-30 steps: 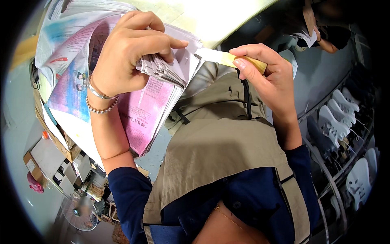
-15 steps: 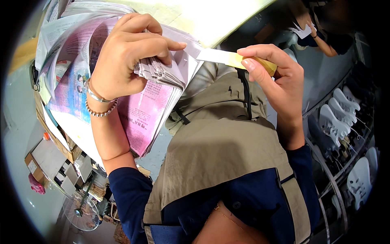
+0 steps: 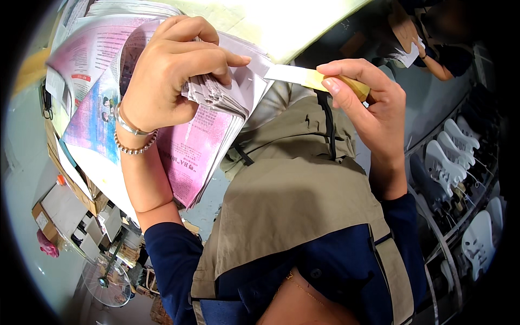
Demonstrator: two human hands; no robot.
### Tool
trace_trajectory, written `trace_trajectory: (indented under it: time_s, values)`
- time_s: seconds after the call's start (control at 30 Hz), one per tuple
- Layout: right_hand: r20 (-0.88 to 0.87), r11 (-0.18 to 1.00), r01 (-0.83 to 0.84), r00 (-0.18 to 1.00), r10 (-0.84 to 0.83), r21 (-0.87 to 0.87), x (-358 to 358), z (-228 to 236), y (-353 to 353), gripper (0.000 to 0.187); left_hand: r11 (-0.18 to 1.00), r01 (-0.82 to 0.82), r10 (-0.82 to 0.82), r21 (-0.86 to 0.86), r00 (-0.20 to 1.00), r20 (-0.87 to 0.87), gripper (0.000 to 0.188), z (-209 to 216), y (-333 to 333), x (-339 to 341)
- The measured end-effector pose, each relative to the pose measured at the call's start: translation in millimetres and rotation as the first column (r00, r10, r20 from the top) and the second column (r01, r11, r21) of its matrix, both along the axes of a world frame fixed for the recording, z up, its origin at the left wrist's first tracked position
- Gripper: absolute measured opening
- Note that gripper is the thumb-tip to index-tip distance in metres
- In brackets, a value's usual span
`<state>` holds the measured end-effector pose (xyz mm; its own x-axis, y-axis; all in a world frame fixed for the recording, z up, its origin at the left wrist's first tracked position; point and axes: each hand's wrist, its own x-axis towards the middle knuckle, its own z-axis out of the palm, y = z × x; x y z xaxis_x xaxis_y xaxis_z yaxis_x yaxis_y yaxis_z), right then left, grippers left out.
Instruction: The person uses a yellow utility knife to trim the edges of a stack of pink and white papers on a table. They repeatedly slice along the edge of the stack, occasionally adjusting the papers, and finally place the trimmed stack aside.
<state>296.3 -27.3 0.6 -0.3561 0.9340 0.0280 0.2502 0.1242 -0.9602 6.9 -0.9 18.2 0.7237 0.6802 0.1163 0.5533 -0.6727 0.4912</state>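
Note:
My left hand [image 3: 176, 70] is curled over the folded edges of a thick stack of newspaper [image 3: 189, 157], with its index finger stretched out along the top sheet. The sheets are printed in pink and blue, and several of them bulge and curl up left of my wrist. In my right hand [image 3: 374, 100] is a flat, thin knife-like strip [image 3: 287, 75], pale at the blade end and yellow where I pinch it between thumb and fingers. Its pale tip lies at the right edge of the newspaper, close to my left index finger.
A pale tabletop [image 3: 260, 24] extends beyond the newspaper. At the far right a co-worker's hands [image 3: 420, 46] hold a white piece. Racks with white moulded parts [image 3: 447, 157] stand on the right. A fan [image 3: 107, 279] and boxes [image 3: 46, 222] are at the lower left.
The loose newspaper sheets at the left have flopped further outward and flattened. My two hands and the strip have barely moved. The co-worker's hands have shifted slightly.

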Motion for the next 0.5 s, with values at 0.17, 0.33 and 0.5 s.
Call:
trace_trajectory:
  time_s: [0.17, 0.33, 0.5]
  values:
    - [0.031, 0.986, -0.061, 0.998, 0.057, 0.157, 1.8, 0.4, 5.8, 0.013, 1.0, 0.01, -0.01, 0.003, 1.0, 0.0, 0.038, 0.3, 0.9, 1.0]
    - [0.093, 0.96, -0.12, 0.991, 0.1, 0.251, -0.8, 4.7, 11.8, 0.012, 1.0, 0.016, -0.016, 0.015, 1.0, -0.011, 0.035, 1.2, 1.5, 2.4]
    - [0.193, 0.957, -0.223, 0.963, 0.187, 0.184, -0.5, 13.3, 24.3, 0.011, 1.0, 0.015, -0.015, 0.014, 1.0, 0.007, 0.032, -1.2, 1.5, 2.6]
